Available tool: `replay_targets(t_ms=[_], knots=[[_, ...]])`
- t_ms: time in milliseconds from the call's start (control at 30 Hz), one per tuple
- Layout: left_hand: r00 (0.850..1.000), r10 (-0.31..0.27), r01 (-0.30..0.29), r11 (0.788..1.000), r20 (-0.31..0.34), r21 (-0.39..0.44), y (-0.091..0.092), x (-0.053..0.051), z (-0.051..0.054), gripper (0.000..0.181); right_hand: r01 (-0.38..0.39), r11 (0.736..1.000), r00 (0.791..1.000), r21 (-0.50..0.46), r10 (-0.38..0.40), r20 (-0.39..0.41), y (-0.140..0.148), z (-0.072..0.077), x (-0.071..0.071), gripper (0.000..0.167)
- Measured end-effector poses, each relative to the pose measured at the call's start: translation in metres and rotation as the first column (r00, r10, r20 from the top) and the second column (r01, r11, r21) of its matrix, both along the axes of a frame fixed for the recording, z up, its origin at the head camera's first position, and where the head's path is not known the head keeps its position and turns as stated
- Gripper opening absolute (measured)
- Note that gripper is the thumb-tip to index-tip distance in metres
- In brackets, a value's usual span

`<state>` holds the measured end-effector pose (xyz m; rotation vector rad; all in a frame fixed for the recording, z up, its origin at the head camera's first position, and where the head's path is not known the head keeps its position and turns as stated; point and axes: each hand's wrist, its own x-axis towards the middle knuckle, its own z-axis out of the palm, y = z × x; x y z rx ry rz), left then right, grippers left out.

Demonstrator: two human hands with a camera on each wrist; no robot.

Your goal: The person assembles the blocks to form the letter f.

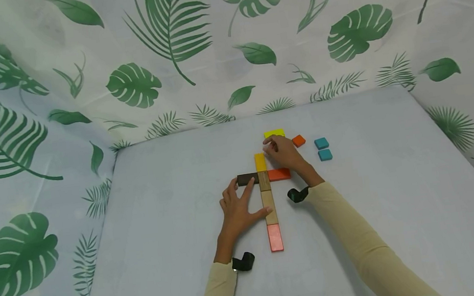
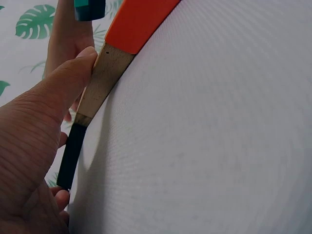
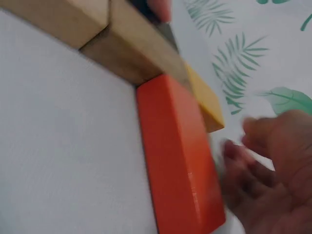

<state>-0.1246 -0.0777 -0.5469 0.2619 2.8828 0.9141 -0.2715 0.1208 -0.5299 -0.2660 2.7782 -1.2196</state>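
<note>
Wooden blocks form a cross on the table. My left hand (image 1: 238,212) spreads over its left side: the thumb touches a plain wood block (image 1: 270,215) and the fingers touch a black block (image 1: 245,180). A brown block (image 1: 264,181) marks the crossing, between the black block and an orange-red block (image 1: 279,175). Above it lies a yellow-orange block (image 1: 260,162); at the lower end, a pink-red block (image 1: 275,238). My right hand (image 1: 282,152) bends its fingers loosely just below a bright yellow block (image 1: 274,133). No block shows in it; the right wrist view is blurred.
Right of the right hand lie a small orange block (image 1: 299,141) and two teal blocks, one (image 1: 322,143) behind the other (image 1: 324,155). A leaf-printed cloth (image 1: 207,48) hangs behind and beside the pale table (image 1: 162,226).
</note>
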Motion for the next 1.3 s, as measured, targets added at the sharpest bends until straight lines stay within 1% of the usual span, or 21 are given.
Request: replay_targets(t_ms=[100, 167, 200, 267, 367, 467, 500, 533, 567, 633, 700, 767, 800, 900, 1000, 1067, 1167, 1300], knots=[[1.0, 0.0, 0.0, 1.0, 0.014, 0.0, 0.001, 0.001, 0.001, 0.093, 0.071, 0.997, 0.992, 0.041, -0.066, -0.106, 0.001, 0.003, -0.002, 0.031], [1.0, -0.002, 0.003, 1.0, 0.017, -0.003, 0.001, 0.002, 0.001, 0.094, 0.092, 0.99, 0.987, 0.108, -0.076, -0.144, 0.002, 0.009, -0.004, 0.038], [1.0, -0.003, 0.003, 1.0, 0.016, -0.004, 0.001, 0.002, 0.001, 0.094, 0.093, 0.984, 0.987, 0.154, -0.071, -0.144, 0.002, 0.013, -0.006, 0.041], [1.0, -0.001, 0.001, 1.0, 0.008, 0.0, 0.0, 0.003, 0.002, 0.094, 0.074, 0.966, 0.992, 0.249, -0.046, -0.118, 0.002, 0.02, -0.009, 0.047], [1.0, 0.0, 0.0, 1.0, -0.003, 0.013, -0.001, 0.003, 0.002, 0.094, 0.035, 0.923, 0.997, 0.384, -0.008, -0.071, 0.0, 0.026, -0.014, 0.047], [1.0, -0.002, 0.002, 1.0, -0.006, 0.019, -0.001, 0.002, 0.001, 0.094, 0.04, 0.878, 0.998, 0.477, -0.014, -0.057, -0.004, 0.027, -0.017, 0.047], [1.0, -0.004, 0.004, 1.0, -0.007, 0.018, -0.001, 0.002, 0.001, 0.094, 0.046, 0.868, 0.998, 0.494, -0.023, -0.052, -0.005, 0.026, -0.018, 0.05], [1.0, -0.004, 0.004, 1.0, -0.007, 0.015, -0.001, 0.001, 0.0, 0.094, 0.05, 0.866, 0.999, 0.498, -0.034, -0.04, -0.006, 0.025, -0.019, 0.053], [1.0, -0.004, 0.004, 1.0, -0.008, 0.014, -0.001, 0.001, 0.0, 0.094, 0.046, 0.871, 0.999, 0.489, -0.04, -0.023, -0.006, 0.025, -0.02, 0.058], [1.0, -0.006, 0.006, 1.0, -0.015, 0.01, -0.001, 0.001, -0.001, 0.094, 0.027, 0.892, 0.998, 0.451, -0.048, 0.035, -0.005, 0.023, -0.022, 0.066], [1.0, -0.012, 0.012, 1.0, -0.019, 0.014, 0.0, 0.001, -0.001, 0.093, 0.004, 0.924, 0.995, 0.383, -0.043, 0.095, -0.002, 0.021, -0.024, 0.069], [1.0, -0.02, 0.02, 1.0, -0.022, 0.018, 0.001, 0.001, -0.002, 0.093, -0.017, 0.953, 0.989, 0.302, -0.028, 0.146, 0.003, 0.018, -0.025, 0.067], [0.999, -0.024, 0.024, 1.0, -0.023, 0.018, 0.001, 0.001, -0.002, 0.093, -0.026, 0.963, 0.987, 0.27, -0.019, 0.162, 0.006, 0.017, -0.026, 0.065], [0.999, -0.024, 0.024, 1.0, -0.026, 0.018, 0.001, 0.001, -0.002, 0.093, -0.053, 0.983, 0.984, 0.178, 0.021, 0.174, 0.011, 0.014, -0.03, 0.059], [0.999, -0.019, 0.02, 1.0, -0.031, 0.008, 0.0, 0.001, -0.002, 0.093, -0.066, 0.988, 0.984, 0.138, 0.041, 0.173, 0.012, 0.012, -0.032, 0.058], [0.999, -0.02, 0.02, 1.0, -0.033, 0.004, 0.0, 0.0, -0.003, 0.093, -0.055, 0.99, 0.984, 0.126, 0.032, 0.178, 0.011, 0.012, -0.032, 0.06], [0.999, -0.022, 0.022, 1.0, -0.033, 0.002, 0.0, -0.001, -0.003, 0.093, -0.043, 0.988, 0.984, 0.148, 0.017, 0.176, 0.008, 0.012, -0.031, 0.059], [1.0, -0.013, 0.013, 1.0, -0.026, 0.004, -0.001, -0.001, -0.003, 0.094, -0.053, 0.981, 0.987, 0.188, 0.023, 0.158, 0.003, 0.01, -0.03, 0.054]])
